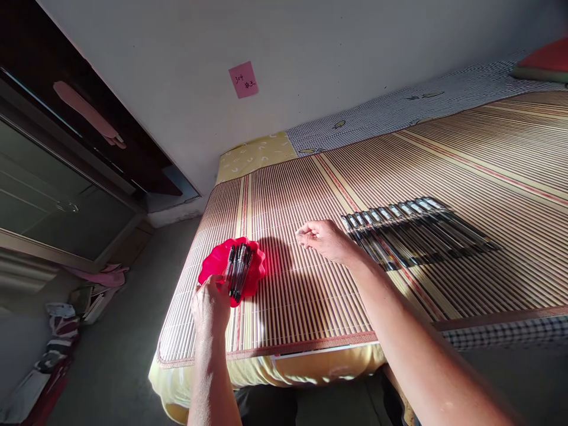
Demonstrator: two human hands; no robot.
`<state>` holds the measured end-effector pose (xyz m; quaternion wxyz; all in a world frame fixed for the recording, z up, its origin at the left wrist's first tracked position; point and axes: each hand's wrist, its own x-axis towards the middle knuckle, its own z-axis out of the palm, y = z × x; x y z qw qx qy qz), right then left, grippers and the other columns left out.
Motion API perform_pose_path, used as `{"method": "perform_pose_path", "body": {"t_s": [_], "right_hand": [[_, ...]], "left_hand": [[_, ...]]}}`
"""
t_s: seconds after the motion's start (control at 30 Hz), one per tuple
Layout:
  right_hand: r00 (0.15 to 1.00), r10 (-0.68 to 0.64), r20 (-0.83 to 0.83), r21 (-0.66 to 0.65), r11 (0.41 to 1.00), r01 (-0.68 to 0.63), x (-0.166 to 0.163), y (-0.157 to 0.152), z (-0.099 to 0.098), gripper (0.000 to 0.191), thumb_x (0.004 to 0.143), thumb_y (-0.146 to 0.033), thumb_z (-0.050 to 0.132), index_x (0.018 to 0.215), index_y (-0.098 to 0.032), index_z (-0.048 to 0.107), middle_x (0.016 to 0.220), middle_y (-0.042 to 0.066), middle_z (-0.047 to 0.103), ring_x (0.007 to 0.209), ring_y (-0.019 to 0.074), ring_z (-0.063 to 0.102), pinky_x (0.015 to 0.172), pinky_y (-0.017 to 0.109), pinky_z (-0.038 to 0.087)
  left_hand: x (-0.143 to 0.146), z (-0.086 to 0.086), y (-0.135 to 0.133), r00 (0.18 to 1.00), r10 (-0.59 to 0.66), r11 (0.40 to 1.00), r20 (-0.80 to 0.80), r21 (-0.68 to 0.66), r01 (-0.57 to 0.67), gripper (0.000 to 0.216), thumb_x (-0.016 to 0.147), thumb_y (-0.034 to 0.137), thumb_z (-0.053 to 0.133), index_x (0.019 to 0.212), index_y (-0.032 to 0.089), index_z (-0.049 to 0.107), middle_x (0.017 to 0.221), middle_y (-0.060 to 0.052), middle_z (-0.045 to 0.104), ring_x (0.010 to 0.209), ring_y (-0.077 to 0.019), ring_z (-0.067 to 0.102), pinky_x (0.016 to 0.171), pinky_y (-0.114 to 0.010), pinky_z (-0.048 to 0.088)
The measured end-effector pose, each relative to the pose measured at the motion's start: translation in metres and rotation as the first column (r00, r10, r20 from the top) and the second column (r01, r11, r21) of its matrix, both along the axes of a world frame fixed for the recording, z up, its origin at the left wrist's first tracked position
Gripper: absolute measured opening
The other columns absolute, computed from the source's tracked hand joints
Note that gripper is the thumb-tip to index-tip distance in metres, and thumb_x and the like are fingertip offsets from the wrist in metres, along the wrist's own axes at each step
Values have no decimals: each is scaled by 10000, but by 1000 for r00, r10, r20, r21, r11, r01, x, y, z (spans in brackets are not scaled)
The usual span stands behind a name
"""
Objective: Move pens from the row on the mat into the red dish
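Observation:
A red scalloped dish [255, 263] sits on the bamboo mat [310, 296] near the bed's left corner, with several black pens [238, 269] lying in it. My left hand [210, 305] grips the dish's near rim, fingers curled on it. My right hand [326, 239] hovers over the mat between the dish and a row of several dark pens [415, 231] laid side by side to the right. Its fingers are loosely curled and pinched together; I cannot see anything in them.
The bed meets a white wall with a pink sticky note [243, 79]. A checked sheet [399, 109] and a red pillow [548, 59] lie at the far side. A dark cabinet [66, 118] stands left; clothes and bags [66, 313] lie on the floor.

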<state>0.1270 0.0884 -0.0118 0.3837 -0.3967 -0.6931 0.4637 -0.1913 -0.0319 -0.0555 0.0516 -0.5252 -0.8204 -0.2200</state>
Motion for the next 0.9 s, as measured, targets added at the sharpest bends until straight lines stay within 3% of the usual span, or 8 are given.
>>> {"method": "perform_pose_path", "body": {"t_s": [0.23, 0.5, 0.7, 0.8, 0.9], "right_hand": [[1000, -2, -20, -8, 1000, 2, 0, 3, -4, 188, 888, -340, 715, 849, -156, 705, 804, 69, 735, 702, 157, 682, 678, 311, 573], [999, -10, -44, 18, 1000, 10, 0, 6, -9, 292, 871, -445, 739, 834, -158, 704, 785, 65, 737, 691, 158, 677, 675, 308, 563], [1000, -16, -5, 22, 1000, 16, 1, 4, -6, 218, 893, -362, 728, 850, -149, 711, 800, 71, 742, 693, 160, 686, 682, 304, 568], [996, -80, 34, 38, 996, 78, 14, 6, 4, 170, 917, -296, 681, 852, -144, 716, 819, 82, 753, 715, 168, 704, 695, 303, 566], [967, -255, -9, 83, 963, 255, 39, 10, 17, 194, 946, -259, 596, 879, -130, 725, 825, 89, 754, 718, 165, 704, 707, 291, 565]], "left_hand": [[0, -3, -1, 1000, -20, 1000, 17, 21, 19, 193, 925, 302, 539, 934, 219, 713, 868, -77, 741, 879, -284, 666, 831, -412, 491], [-3, 1, -2, 995, -71, 997, 76, 10, 70, 168, 842, 203, 560, 910, 214, 713, 838, -63, 726, 824, -261, 687, 767, -373, 529], [2, 3, -2, 995, -54, 998, 83, 18, 52, 157, 821, 194, 570, 902, 216, 702, 820, -62, 707, 831, -260, 681, 794, -384, 536], [3, 9, -2, 994, -60, 998, 89, 20, 59, 158, 808, 214, 588, 918, 215, 702, 849, -64, 706, 856, -266, 676, 830, -400, 537], [12, 23, -4, 998, -28, 995, 51, 92, 24, 200, 859, 266, 562, 990, 223, 707, 926, -70, 719, 892, -276, 660, 879, -439, 522]]}}
